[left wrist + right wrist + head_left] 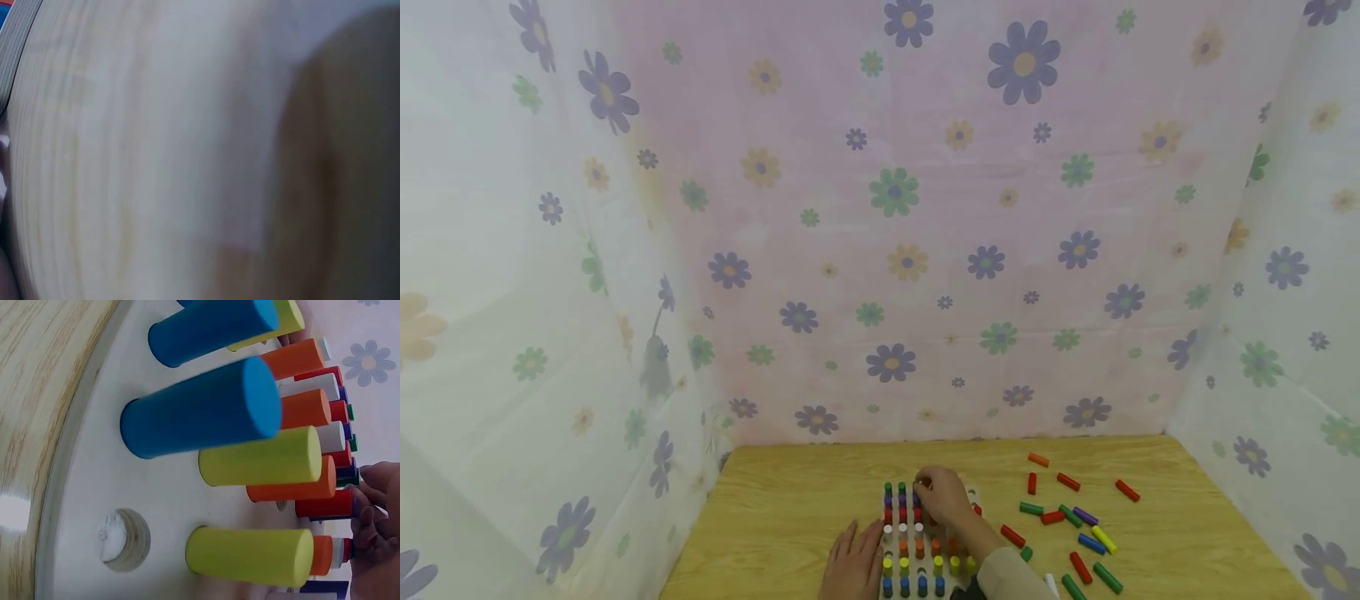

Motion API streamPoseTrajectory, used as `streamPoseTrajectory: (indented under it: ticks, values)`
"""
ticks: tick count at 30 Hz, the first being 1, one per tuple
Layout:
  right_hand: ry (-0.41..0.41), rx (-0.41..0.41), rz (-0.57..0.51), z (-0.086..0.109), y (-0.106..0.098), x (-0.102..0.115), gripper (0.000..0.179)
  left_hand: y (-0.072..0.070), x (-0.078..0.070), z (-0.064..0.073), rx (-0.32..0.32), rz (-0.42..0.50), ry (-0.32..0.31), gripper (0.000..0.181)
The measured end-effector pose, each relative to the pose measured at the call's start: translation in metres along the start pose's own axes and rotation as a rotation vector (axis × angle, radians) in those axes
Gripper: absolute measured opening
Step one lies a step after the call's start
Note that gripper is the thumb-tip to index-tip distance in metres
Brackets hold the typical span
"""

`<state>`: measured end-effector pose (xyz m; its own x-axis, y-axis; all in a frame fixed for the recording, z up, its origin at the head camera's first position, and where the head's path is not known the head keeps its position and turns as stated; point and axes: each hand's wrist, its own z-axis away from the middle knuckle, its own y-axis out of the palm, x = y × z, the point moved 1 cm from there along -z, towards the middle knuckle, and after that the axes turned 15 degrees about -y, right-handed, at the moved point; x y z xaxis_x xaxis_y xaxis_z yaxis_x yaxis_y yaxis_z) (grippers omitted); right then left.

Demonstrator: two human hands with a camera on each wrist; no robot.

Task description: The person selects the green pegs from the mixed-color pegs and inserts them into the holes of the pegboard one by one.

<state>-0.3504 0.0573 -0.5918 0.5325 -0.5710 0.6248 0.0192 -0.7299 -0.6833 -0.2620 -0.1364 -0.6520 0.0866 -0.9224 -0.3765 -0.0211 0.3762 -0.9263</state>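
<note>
A pale pegboard near the table's front edge carries rows of upright coloured pegs. Blue pegs stand nearest, with yellow, orange, white, red, purple and green pegs behind them. At the board's far edge, my right hand pinches a green peg at the end of the third column; the fingertips partly cover it. My left hand rests beside the board's left edge with its fingers extended. In the right wrist view, an unfilled hole shows near a yellow peg. The left wrist view is mostly blurred.
Loose pegs lie scattered on the wooden table to the right of the board, among them a red peg, a yellow peg and a purple peg. Flower-printed curtains enclose the back and sides.
</note>
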Motion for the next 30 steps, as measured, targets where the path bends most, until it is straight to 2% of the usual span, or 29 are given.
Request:
streamPoseTrajectory:
  ticks: [11, 17, 23, 30]
  values:
    - [0.0, -0.032, -0.23, 0.009, -0.019, -0.004, 0.024, 0.004, 0.001, -0.002, 0.01, -0.007, 0.007, 0.049]
    - [-0.045, -0.001, -0.215, 0.014, -0.035, 0.001, 0.021, 0.003, 0.002, -0.003, 0.019, 0.004, 0.014, 0.047]
    - [-0.092, 0.053, -0.185, 0.027, -0.055, 0.006, 0.016, 0.0, -0.001, -0.003, 0.025, 0.008, -0.009, 0.044]
    - [-0.11, 0.12, -0.177, 0.042, -0.078, -0.004, 0.019, 0.002, -0.002, -0.002, 0.01, 0.016, -0.018, 0.044]
